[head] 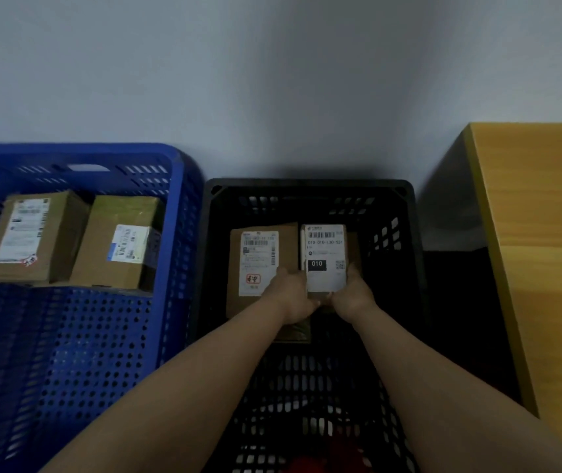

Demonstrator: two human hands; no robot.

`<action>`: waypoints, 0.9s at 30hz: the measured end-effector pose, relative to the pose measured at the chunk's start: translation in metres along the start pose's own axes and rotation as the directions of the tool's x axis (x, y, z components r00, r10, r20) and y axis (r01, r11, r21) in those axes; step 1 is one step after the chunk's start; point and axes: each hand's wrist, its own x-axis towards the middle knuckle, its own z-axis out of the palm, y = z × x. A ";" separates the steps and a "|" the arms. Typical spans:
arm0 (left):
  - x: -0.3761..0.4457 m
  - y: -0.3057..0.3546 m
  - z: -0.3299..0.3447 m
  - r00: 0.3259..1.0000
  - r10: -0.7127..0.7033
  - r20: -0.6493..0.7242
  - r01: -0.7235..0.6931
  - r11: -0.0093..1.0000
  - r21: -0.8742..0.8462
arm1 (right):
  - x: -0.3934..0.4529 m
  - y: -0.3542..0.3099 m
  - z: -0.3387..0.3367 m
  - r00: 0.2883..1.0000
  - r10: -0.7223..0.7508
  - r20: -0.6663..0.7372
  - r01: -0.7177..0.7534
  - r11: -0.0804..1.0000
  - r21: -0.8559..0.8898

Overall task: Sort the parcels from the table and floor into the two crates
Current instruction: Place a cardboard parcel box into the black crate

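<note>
Head view: both arms reach down into the black crate point(310, 186), where the left hand point(291, 297) and right hand point(354, 293) grip the near end of a small white-labelled parcel point(324, 257) from either side, fingers curled round its edges. Just left of the left hand lies a bigger brown parcel point(259, 268), touching the held one. Further left, the blue crate point(78, 155) holds two brown boxes point(78, 240). Right of the right hand stands a wooden surface point(539, 268).

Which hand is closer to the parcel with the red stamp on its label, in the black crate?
The left hand. It lies over the near right corner of the red-stamp parcel, while the right hand grips the neighbouring 010 parcel from its far side.
</note>
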 end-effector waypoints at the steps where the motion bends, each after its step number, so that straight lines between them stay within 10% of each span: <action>1: 0.002 -0.001 0.001 1.000 -0.011 0.005 0.010 1.000 0.029 | 0.002 0.001 0.002 1.000 -0.003 0.024 0.003 1.000 -0.018; 27: -0.184 0.078 -0.092 0.952 0.296 -0.076 -0.198 0.787 0.584 | -0.215 -0.056 -0.073 0.977 -0.104 -0.185 0.040 0.947 -0.320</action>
